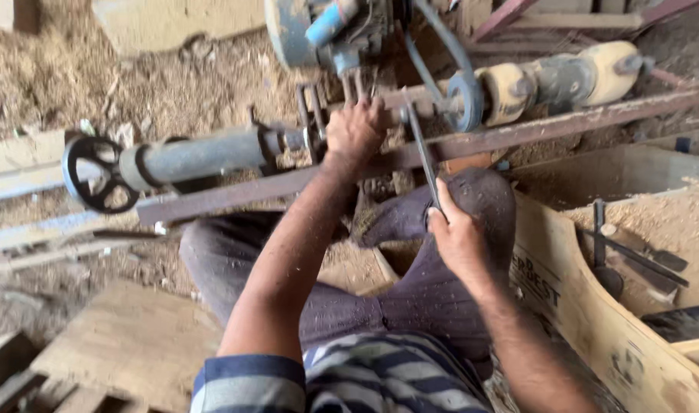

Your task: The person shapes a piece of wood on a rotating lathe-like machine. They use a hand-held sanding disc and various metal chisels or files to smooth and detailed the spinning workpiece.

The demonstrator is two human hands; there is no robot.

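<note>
I sit in front of a low wood lathe (212, 157) on a rusty metal rail (518, 134). My left hand (356, 130) reaches forward and grips the lathe's tool rest area near the centre. My right hand (456, 237) rests over my raised knee (479, 195) and is shut on the handle of a long metal chisel (420, 149), whose blade points up toward the spot by my left hand. A black handwheel (97, 174) ends the tailstock at left. Whether a workpiece is mounted I cannot tell.
A belt and pulley (466, 95) with a dusty motor (564, 76) sit at upper right. A wooden box (594, 321) at right holds sawdust and several dark hand tools (606, 264). Sawdust covers the ground (97, 76); wooden boards (128, 344) lie at lower left.
</note>
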